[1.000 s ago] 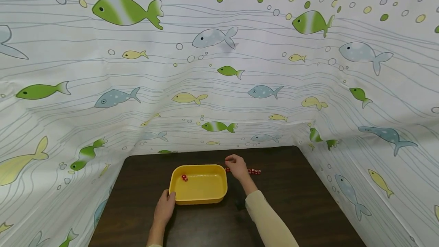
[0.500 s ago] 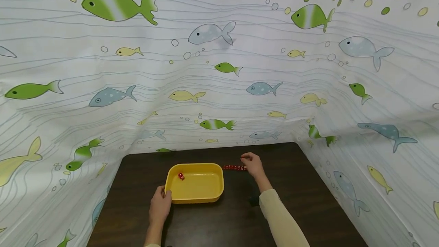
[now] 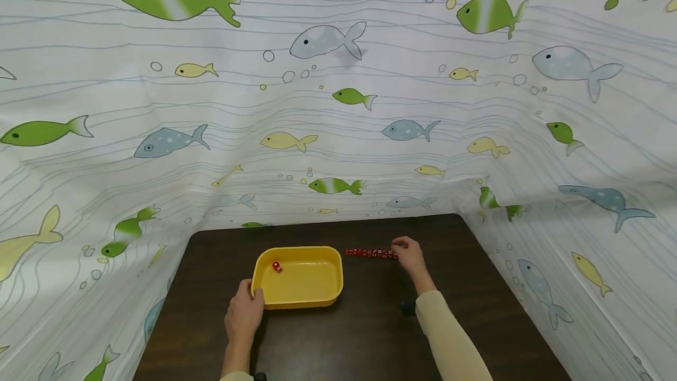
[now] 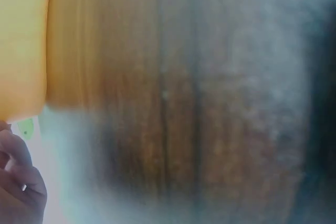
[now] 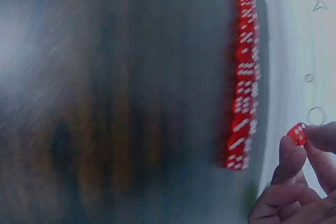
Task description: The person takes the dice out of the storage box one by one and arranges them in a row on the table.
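Note:
A yellow plastic tub [image 3: 302, 304] stands on the dark table, and two or so red dice [image 3: 277, 267] lie at its far left inside. My left hand [image 3: 244, 313] grips the tub's left front corner, thumb at the rim. In the left wrist view, part of that hand [image 4: 20, 179] shows below the yellow wall [image 4: 23, 40]. Right of the tub runs a straight row of red dice [image 3: 370, 253] with white pips. At the row's right end is my right hand [image 3: 409, 257]. Its thumb and fingers pinch one red die [image 5: 297, 134], held off the row [image 5: 244, 77] in the right wrist view.
The dark brown table [image 3: 338, 346] ends at the back against a white curtain [image 3: 338, 163] printed with fish, which also hangs along both sides. A small black wrist device [image 3: 407, 308] sits under the right forearm.
My right hand has moved rightward along the row, from beside the tub to the row's right end, with a die between its fingers. The left hand keeps its grip on the tub.

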Demonstrator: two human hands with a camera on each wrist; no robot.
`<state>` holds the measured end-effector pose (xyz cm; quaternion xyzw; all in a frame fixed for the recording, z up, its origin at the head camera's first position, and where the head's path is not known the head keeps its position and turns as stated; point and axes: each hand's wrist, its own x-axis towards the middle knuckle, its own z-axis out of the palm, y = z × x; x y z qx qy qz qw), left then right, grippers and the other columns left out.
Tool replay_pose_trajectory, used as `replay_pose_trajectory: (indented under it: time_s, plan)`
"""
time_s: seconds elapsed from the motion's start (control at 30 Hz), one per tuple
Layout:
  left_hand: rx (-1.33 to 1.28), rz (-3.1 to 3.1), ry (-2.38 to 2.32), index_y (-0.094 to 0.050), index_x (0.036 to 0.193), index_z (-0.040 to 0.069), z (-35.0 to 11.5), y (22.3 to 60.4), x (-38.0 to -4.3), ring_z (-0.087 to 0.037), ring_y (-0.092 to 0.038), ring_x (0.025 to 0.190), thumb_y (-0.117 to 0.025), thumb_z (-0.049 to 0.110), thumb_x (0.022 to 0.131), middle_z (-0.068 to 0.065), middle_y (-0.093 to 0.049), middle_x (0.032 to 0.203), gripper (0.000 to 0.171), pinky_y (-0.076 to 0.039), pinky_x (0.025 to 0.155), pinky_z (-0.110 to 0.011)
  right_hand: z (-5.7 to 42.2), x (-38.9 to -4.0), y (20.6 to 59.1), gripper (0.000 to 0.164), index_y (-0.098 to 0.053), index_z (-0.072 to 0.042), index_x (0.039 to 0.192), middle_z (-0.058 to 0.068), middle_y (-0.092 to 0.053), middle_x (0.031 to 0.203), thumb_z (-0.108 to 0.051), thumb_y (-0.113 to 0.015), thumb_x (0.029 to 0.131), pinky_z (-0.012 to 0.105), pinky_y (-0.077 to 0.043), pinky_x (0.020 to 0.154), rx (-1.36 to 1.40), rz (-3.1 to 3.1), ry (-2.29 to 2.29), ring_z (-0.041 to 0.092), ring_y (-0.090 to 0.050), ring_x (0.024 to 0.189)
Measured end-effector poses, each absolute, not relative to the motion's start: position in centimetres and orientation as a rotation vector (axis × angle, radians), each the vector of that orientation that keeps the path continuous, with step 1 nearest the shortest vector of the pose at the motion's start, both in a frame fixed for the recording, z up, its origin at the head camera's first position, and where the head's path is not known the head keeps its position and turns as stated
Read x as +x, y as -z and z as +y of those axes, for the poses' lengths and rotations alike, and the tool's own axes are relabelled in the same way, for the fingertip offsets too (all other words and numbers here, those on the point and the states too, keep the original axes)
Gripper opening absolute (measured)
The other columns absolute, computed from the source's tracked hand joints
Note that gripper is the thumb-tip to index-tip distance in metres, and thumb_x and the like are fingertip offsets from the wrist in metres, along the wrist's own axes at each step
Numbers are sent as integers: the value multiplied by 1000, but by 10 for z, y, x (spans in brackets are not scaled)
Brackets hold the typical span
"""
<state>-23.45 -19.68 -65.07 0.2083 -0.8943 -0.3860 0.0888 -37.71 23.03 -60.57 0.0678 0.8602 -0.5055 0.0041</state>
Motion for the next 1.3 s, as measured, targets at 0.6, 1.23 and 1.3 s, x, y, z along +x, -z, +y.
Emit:
replay_pose_trajectory:
  time_s: [0.6,1.23,1.3]
  plan:
    - [648,-2714,1154,-46,148,6,-193,643,-239,-30,-63,80,-43,31,111,-26,-70,122,45,-51,75,-53,266,-375,620,32,-68,-9,136,22,-66,131,-20,-56,108,45,-47,71,363,2812,1268,34,-66,95]
    - [644,-2763,1185,-45,152,7,-198,642,-236,-31,-65,85,-44,33,110,-27,-69,130,50,-51,78,-55,263,-385,635,38,-69,-12,142,22,-63,146,-15,-54,107,39,-41,65,397,2765,1244,32,-63,93]
    - [645,-2762,1190,-46,152,7,-198,641,-235,-31,-64,84,-44,33,110,-26,-69,130,50,-50,75,-53,263,-386,636,41,-66,-12,145,23,-62,148,-14,-53,107,37,-38,61,397,2755,1271,28,-58,82]
